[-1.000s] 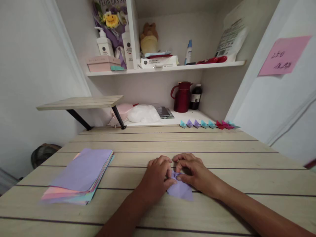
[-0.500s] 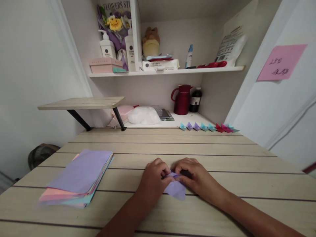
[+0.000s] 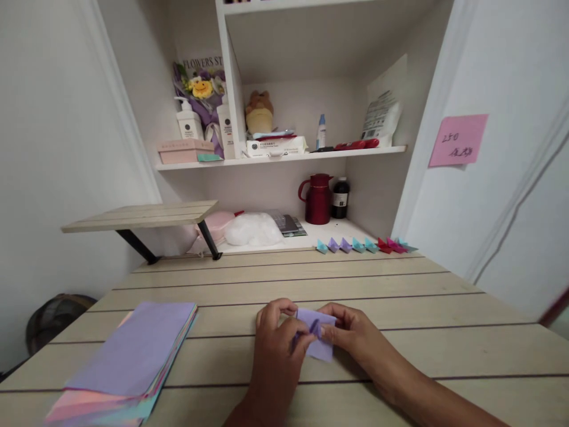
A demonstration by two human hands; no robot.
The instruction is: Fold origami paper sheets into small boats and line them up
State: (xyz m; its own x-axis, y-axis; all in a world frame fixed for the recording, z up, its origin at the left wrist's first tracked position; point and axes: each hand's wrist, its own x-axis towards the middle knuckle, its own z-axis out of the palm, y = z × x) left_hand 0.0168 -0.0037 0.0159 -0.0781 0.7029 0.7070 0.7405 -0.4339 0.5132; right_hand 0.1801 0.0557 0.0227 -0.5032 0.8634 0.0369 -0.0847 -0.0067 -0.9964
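Observation:
A small folded piece of purple paper is lifted slightly off the wooden table, pinched between both hands. My left hand grips its left side with fingers curled over the top. Thumb and fingers of my right hand hold its right edge. Part of the paper is hidden behind my fingers.
A stack of coloured paper sheets, purple on top, lies at the front left. A row of small folded paper shapes lines the table's far edge. Behind are a red jug, a dark bottle, a small raised shelf and wall shelves with bottles.
The purple paper has come up off the table and now stands more upright between my fingers. The camera has tilted upward, so everything sits lower in view.

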